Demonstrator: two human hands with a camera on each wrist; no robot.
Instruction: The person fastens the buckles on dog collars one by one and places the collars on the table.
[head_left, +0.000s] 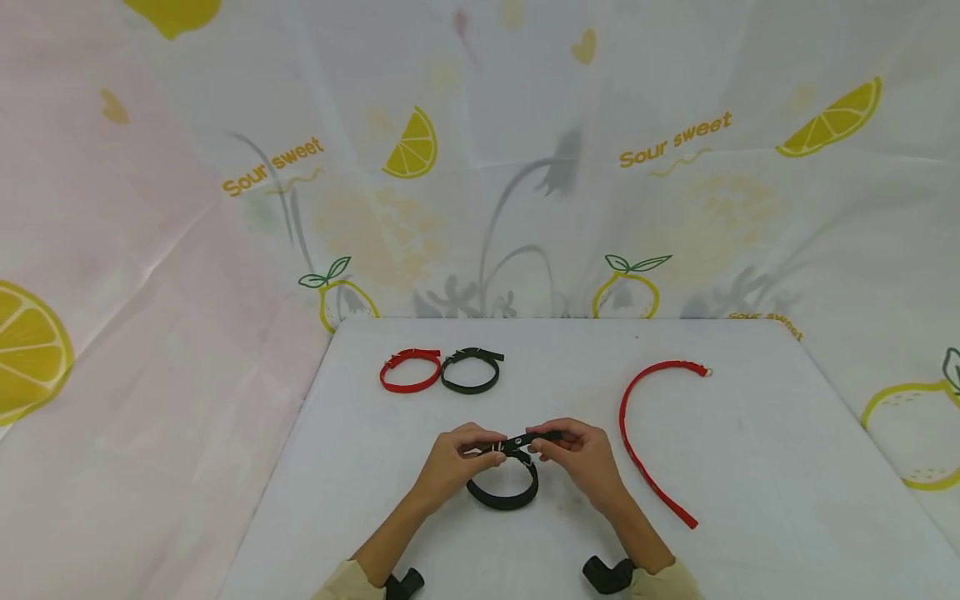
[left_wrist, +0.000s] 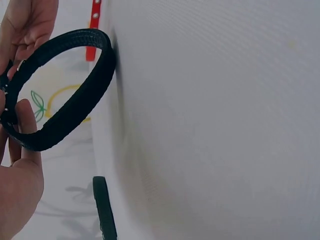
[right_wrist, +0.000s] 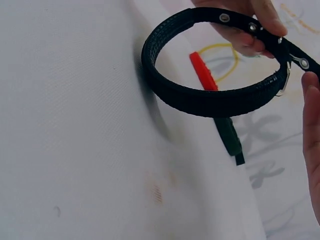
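Head view shows a black collar [head_left: 504, 502] closed into a loop between the person's two hands, above the near middle part of a white table [head_left: 787, 467]; whether its lower edge touches the tabletop cannot be told. The left hand [head_left: 457, 462] pinches the band between thumb and fingers at the left of the fastening, while the right hand [head_left: 577, 454] grips the strap's free end, which points right, between thumb and fingers. Seen from the right wrist, a silver metal buckle [right_wrist: 286, 82] sits on the band, and round metal eyelets [right_wrist: 224, 18] run along the strap, one of them on the end beyond the buckle. Behind the hands, toward the far left of the tabletop, lie two more collars fastened into loops: a red collar [head_left: 408, 388] and, just to its right and about touching it, a dark green collar [head_left: 470, 390]. To the right of the right hand, a red strap [head_left: 628, 442] lies unfastened in a wide curve, with a metal ring [head_left: 708, 372] at its far end. Black wrist devices [head_left: 609, 575] show beside beige sleeves [head_left: 666, 581]. Beyond the table hangs a pale backdrop [head_left: 525, 92] printed with lemons and "Sour sweet" lettering.
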